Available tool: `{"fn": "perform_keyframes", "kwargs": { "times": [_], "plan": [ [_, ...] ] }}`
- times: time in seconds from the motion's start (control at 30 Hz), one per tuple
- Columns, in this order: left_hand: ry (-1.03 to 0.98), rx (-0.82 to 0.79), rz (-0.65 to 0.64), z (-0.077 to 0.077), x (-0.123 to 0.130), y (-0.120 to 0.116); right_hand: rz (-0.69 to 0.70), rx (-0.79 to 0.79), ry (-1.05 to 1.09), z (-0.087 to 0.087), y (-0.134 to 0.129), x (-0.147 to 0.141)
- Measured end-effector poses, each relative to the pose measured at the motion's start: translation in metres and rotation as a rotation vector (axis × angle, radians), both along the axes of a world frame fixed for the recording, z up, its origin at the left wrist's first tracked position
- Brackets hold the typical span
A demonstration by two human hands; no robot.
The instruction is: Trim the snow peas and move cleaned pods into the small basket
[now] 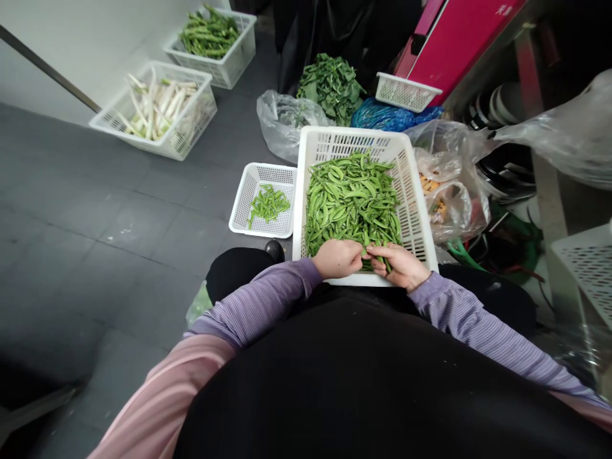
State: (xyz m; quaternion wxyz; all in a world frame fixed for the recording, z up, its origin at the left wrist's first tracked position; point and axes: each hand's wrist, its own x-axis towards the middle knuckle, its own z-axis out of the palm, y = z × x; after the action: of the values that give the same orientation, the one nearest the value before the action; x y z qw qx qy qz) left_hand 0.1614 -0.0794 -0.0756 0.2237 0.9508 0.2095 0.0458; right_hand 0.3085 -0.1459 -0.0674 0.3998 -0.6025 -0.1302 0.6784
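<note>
A big white basket [422, 223] stands right in front of me, heaped with green pea pods [351, 197]. Over its near rim my two hands meet. My left hand [338, 258] is closed in a pinch at the tip of a pea pod. My right hand [399, 262] has its thumb and fingers closed on pea pods, with green showing between them. To the left of the big basket sits a smaller white basket [238, 207] holding a small pile of pods [269, 203].
Baskets of white-stemmed vegetables [155, 108] and long green vegetables [210, 35] stand back left. Leafy greens [331, 88], a clear bag [287, 124], a blue bag [387, 116] and a small white basket [406, 92] lie beyond. Plastic bags [449, 197] crowd the right.
</note>
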Motion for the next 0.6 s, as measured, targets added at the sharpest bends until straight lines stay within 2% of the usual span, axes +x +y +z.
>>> {"fn": "perform_keyframes", "kwargs": {
  "times": [0.1, 0.23, 0.27, 0.3, 0.4, 0.43, 0.5, 0.6],
  "plan": [
    [-0.002, -0.027, 0.025, 0.005, -0.001, 0.000, 0.134, 0.017, 0.003, 0.002, -0.001, 0.004],
    [0.009, -0.160, -0.136, 0.009, -0.002, 0.004, 0.318, -0.055, 0.111, 0.002, -0.003, 0.008],
    [0.035, -0.177, -0.110, 0.009, -0.003, 0.007, 0.347, -0.062, 0.138, 0.003, -0.004, 0.009],
    [0.070, -0.176, -0.031, 0.009, -0.004, 0.011, 0.367, -0.059, 0.161, 0.003, -0.005, 0.010],
    [0.166, -0.126, 0.309, 0.006, -0.007, 0.024, 0.375, -0.022, 0.209, 0.007, -0.009, 0.013],
    [0.183, -0.118, 0.371, 0.005, -0.008, 0.027, 0.371, -0.016, 0.223, 0.008, -0.010, 0.015],
    [0.208, -0.124, 0.366, 0.003, -0.010, 0.030, 0.356, -0.015, 0.239, 0.009, -0.012, 0.018],
    [0.208, -0.112, 0.245, 0.003, -0.010, 0.022, 0.336, -0.030, 0.248, 0.007, -0.013, 0.021]
  ]
}}
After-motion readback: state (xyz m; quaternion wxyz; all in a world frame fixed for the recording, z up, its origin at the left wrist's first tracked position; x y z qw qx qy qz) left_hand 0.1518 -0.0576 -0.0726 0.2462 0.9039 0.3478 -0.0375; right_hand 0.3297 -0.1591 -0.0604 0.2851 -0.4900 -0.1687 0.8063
